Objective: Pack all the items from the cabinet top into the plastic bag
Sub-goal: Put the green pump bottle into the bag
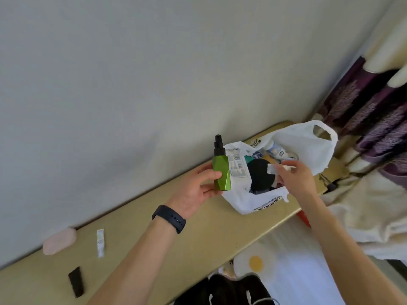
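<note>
The left hand [196,191] grips a green faceted bottle with a black pump top [222,173], thumb across the front and fingers curled behind it, holding it upright just beside the left edge of the white plastic bag [305,139]. A black wristband [169,219] sits on that wrist. The right hand [296,178] hovers over the bag's open mouth, its fingertips pinching a small white packet [271,168] (blurred, so its print cannot be read). The bag stands on the beige cabinet top [198,238] near its right end, one handle loop raised. Inside it show a black rounded item [261,176] and a white bottle with a blue label [275,149]. Well apart from the bag, toward the left end of the cabinet top, lie a pale pink soft pad [59,241] against the wall, a narrow white sachet [100,243] near it, and a flat black rectangular piece [76,281] closer to the front edge.
</note>
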A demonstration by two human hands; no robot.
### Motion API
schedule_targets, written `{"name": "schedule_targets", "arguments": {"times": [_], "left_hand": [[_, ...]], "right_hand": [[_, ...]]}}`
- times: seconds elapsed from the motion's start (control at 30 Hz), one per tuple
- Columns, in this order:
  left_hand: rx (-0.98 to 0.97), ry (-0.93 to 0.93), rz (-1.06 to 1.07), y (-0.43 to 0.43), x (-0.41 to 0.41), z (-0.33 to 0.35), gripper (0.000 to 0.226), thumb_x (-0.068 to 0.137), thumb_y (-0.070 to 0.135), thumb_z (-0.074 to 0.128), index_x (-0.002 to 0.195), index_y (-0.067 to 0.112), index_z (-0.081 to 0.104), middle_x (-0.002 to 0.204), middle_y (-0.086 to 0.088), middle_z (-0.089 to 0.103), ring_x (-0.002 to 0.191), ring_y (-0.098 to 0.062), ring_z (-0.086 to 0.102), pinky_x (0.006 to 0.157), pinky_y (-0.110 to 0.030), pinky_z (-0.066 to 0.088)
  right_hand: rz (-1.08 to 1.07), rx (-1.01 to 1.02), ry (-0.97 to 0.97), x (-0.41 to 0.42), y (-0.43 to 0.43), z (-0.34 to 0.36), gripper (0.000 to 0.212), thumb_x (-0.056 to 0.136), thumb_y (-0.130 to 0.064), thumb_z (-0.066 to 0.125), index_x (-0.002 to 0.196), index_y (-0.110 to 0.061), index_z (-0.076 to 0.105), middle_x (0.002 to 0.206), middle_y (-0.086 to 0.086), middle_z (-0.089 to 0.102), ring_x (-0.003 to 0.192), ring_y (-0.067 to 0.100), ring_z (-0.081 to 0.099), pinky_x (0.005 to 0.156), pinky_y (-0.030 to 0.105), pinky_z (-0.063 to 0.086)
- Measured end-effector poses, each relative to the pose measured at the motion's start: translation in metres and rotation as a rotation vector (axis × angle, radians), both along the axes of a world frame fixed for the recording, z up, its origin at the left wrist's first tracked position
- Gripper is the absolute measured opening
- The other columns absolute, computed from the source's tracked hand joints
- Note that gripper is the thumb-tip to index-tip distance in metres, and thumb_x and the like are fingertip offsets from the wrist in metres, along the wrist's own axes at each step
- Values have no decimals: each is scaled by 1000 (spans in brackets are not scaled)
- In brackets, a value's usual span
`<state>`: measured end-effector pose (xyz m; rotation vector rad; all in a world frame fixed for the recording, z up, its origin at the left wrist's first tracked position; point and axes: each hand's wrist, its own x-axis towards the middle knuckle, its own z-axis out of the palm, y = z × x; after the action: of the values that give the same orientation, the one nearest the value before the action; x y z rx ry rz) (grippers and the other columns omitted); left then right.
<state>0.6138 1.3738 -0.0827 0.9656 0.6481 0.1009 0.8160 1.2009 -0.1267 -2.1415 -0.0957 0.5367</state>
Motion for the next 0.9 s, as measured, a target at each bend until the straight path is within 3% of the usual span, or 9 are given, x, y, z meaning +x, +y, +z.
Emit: {"name": "schedule_targets", "arguments": {"times": [0.1, 0.23, 0.43, 0.5, 0.57, 0.7, 0.77, 0.83, 0.9], "left_hand": [[21, 56, -37, -8, 32, 3, 44, 71, 19, 70, 114, 13, 67, 106, -10, 72, 86, -26, 69, 86, -38, 54], [55, 112, -28, -15, 50, -1, 52, 67, 22, 72, 118, 12, 64, 106, -11, 72, 87, -27, 69, 80, -33, 55], [261, 195, -131, -17, 53, -12, 42, 78, 17, 76, 118, 20, 62, 111, -12, 72, 93, -25, 72, 85, -36, 58], [329, 199, -170, -18, 54, -15, 49, 71, 24, 80, 117, 25, 63, 115, -8, 70, 95, -23, 72, 86, -38, 59], [439, 210, -220, -19, 57, -15, 53, 62, 32, 81, 112, 34, 65, 114, 3, 68, 96, -15, 70, 84, -35, 59], [649, 270, -424, -22, 64, -14, 54, 62, 36, 81, 112, 39, 61, 117, 14, 61, 102, -1, 60, 88, -27, 54], [691, 280, -542, -28, 65, -16, 57, 66, 33, 81, 119, 36, 59, 123, 14, 58, 106, -5, 59, 89, -31, 56], [718, 278, -606, -33, 66, -16, 58, 66, 36, 81, 120, 36, 59, 124, 14, 57, 106, -7, 60, 87, -34, 58], [704, 253, -610, -38, 65, -15, 55, 69, 41, 82, 119, 36, 60, 124, 12, 58, 104, -8, 63, 86, -31, 58]], "right_hand": [[65, -197, -55, 30, 1, -14, 31, 93, -36, 60, 119, -19, 56, 79, 1, 64, 63, 19, 64, 51, 28, 49], [110, -402, -100, 61, 4, -42, 31, 96, -23, 52, 125, -11, 49, 90, 9, 60, 76, 26, 61, 60, 34, 50], [192, -408, -83, 66, 11, -58, 40, 99, -16, 43, 139, -12, 42, 111, 18, 61, 94, 35, 60, 71, 37, 47], [192, -339, -97, 48, 7, -53, 38, 99, -22, 44, 137, -14, 46, 106, 13, 62, 91, 31, 65, 77, 40, 54], [150, -127, -83, 21, 2, -40, 38, 100, -41, 46, 130, -18, 54, 107, 5, 66, 86, 22, 66, 81, 40, 55], [198, 366, 383, -28, -8, 1, 52, 88, -66, 47, 109, -22, 64, 85, 8, 67, 61, 18, 56, 58, 31, 47], [289, 335, 332, -42, -9, 11, 46, 87, -62, 54, 99, -20, 69, 75, 8, 66, 58, 16, 56, 54, 31, 48], [261, 254, 231, -48, -8, 14, 32, 91, -51, 60, 92, -21, 71, 75, 7, 71, 58, 18, 62, 55, 36, 55], [199, 214, 191, -44, -12, 16, 34, 94, -47, 58, 89, -16, 71, 74, 8, 73, 55, 21, 65, 57, 40, 57]]}}
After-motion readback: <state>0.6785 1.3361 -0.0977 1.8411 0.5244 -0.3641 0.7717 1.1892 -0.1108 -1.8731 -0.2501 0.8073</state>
